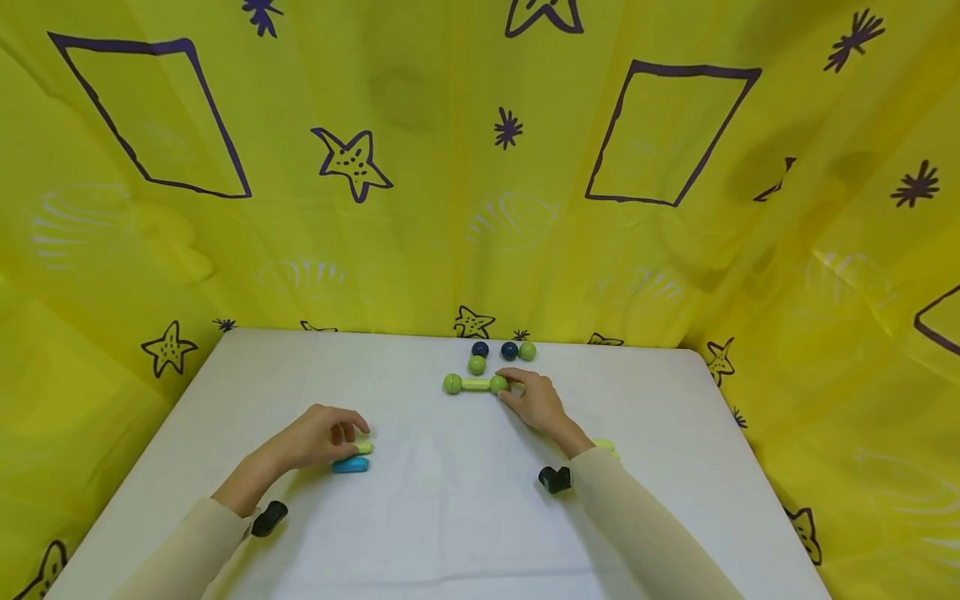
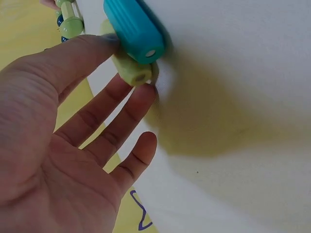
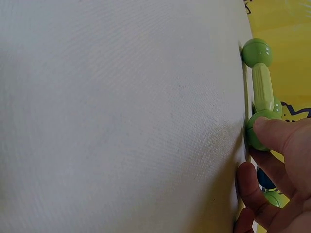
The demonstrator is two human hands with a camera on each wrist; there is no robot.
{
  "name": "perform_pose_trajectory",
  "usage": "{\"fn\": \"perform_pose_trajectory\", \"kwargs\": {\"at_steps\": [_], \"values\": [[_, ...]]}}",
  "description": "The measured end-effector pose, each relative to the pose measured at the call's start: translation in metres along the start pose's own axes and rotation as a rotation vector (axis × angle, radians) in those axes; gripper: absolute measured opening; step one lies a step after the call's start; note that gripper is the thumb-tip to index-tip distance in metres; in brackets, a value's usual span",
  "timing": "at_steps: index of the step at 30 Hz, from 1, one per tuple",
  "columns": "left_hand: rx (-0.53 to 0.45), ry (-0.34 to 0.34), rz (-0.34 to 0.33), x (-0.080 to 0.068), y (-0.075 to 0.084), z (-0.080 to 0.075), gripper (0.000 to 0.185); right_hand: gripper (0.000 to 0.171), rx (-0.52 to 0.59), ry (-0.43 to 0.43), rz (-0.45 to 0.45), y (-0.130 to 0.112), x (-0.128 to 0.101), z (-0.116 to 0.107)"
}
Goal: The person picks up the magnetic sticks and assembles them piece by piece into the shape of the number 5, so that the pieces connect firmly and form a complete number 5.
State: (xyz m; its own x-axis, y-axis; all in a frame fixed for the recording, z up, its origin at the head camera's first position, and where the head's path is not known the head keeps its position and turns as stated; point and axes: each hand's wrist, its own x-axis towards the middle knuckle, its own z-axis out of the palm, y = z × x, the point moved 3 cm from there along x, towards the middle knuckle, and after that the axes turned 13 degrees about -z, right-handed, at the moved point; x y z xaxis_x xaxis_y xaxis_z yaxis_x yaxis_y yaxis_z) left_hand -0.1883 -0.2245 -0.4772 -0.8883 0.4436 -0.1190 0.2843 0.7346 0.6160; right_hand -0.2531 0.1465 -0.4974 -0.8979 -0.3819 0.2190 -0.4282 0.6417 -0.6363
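Near the back of the table, my right hand (image 1: 538,402) pinches the right-hand green ball (image 3: 257,138) between thumb and fingers. A pale green rod (image 1: 476,385) joins that ball to another green ball (image 1: 452,384), all lying in a line. On the left, my left hand (image 1: 318,437) holds a second pale green rod (image 2: 130,72), thumb on one side and fingertips on the other. Right beside this rod lies a blue rod (image 2: 136,31) with a small metallic dot at its end. My little finger is off the rods.
Behind the joined piece are a dark blue ball (image 1: 480,350) with a green ball (image 1: 477,365), and another dark blue ball (image 1: 510,351) beside a green ball (image 1: 528,351). Part of a pale green rod (image 1: 604,446) shows behind my right sleeve. A yellow curtain (image 1: 420,250) surrounds the white table (image 1: 420,533).
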Motion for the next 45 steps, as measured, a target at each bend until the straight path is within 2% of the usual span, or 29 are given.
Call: {"fn": "perform_pose_trajectory", "kwargs": {"at_steps": [7,10,24,31,37,42,45], "values": [[0.027,-0.043,-0.053,0.004,0.004,0.001,0.019,0.039,0.0,-0.006,-0.004,0.002,0.001,0.0],[0.037,-0.057,-0.051,0.004,0.005,0.001,0.019,0.039,-0.009,-0.01,-0.004,0.001,0.001,0.0],[0.06,-0.05,-0.074,0.006,0.009,0.003,0.019,0.037,-0.022,0.015,-0.011,-0.001,-0.001,-0.001],[0.069,-0.021,-0.081,0.007,0.009,0.003,0.019,0.037,-0.02,0.003,-0.018,-0.002,-0.001,-0.002],[0.009,0.045,-0.07,0.011,0.018,-0.002,0.023,0.036,-0.022,-0.007,-0.013,-0.002,0.0,-0.003],[-0.03,0.089,-0.029,0.015,0.025,-0.004,0.023,0.036,-0.004,-0.011,-0.003,-0.002,-0.001,-0.003],[-0.077,0.089,-0.004,0.017,0.028,-0.004,0.023,0.036,-0.01,-0.014,-0.001,-0.001,-0.001,-0.002]]}}
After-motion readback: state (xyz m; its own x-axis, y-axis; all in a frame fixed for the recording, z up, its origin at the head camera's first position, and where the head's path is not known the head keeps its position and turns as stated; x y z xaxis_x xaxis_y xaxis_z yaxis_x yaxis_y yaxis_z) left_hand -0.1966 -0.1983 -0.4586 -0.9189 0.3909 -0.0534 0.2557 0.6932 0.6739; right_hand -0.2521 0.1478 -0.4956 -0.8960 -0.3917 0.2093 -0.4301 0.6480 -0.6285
